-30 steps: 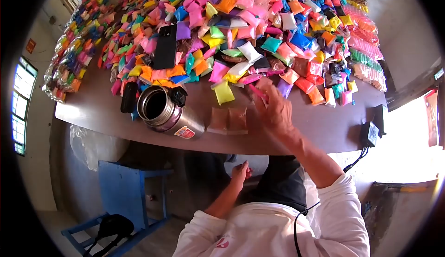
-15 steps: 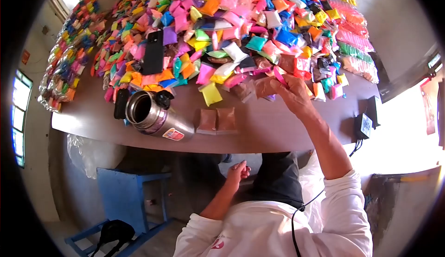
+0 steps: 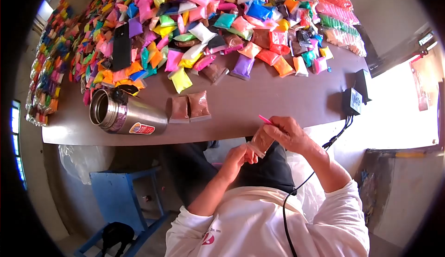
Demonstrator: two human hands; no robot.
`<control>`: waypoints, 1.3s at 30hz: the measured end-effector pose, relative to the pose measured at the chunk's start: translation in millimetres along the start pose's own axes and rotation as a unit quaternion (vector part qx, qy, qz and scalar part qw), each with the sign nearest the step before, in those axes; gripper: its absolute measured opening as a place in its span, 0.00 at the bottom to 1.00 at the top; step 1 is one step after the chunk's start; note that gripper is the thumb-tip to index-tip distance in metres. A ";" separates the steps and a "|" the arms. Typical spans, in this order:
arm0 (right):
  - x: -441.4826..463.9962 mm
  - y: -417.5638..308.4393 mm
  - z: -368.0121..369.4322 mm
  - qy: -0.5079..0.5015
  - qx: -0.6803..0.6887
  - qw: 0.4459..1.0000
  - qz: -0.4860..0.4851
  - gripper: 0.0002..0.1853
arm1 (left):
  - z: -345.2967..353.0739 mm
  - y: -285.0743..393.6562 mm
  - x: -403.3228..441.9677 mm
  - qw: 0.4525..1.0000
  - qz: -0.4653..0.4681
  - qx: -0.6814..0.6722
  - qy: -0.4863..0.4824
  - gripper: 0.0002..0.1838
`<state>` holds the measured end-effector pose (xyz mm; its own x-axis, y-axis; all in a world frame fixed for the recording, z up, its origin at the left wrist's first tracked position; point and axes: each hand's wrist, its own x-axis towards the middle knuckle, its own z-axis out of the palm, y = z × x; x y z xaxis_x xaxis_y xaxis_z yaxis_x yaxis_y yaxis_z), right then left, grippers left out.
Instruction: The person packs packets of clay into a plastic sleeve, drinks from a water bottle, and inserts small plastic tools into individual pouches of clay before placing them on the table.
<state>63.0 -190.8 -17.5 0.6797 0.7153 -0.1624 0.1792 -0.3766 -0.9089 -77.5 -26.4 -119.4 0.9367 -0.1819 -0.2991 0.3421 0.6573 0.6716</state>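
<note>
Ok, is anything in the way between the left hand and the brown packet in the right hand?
Nothing visible is. The left hand is at the lower edge of the brown packet; whether it touches is hard to tell. The thin pink item in the right hand pokes out at the packet's other end.

White glare at right, shadow beneath table (image 3: pixel 273 97), fisheye curvature; black corners
</note>
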 end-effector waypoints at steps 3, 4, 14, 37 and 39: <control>-9.8 -4.1 13.5 0.012 0.123 0.992 0.031 0.17 | 14.7 4.4 4.1 0.992 0.059 0.107 -0.037 0.30; -11.3 -8.6 18.7 0.024 0.225 0.973 0.056 0.18 | 26.4 8.8 6.0 0.992 0.057 0.108 -0.038 0.30; -18.0 7.0 35.3 0.045 0.490 0.868 0.075 0.10 | 59.4 27.2 15.8 0.966 0.115 0.225 0.054 0.28; -11.0 -5.6 28.7 0.033 0.466 0.884 0.007 0.10 | 61.9 38.4 6.0 0.974 0.117 0.193 0.006 0.21; -13.2 -4.5 27.3 0.029 0.470 0.882 0.014 0.10 | 63.5 34.6 6.3 0.975 0.121 0.186 -0.003 0.21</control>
<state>33.8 -182.5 -21.8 0.7151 0.6713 -0.1950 -0.4881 0.2798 -0.8267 -55.1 -51.3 -55.0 0.9934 -0.0599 -0.0978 0.1131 0.3715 0.9215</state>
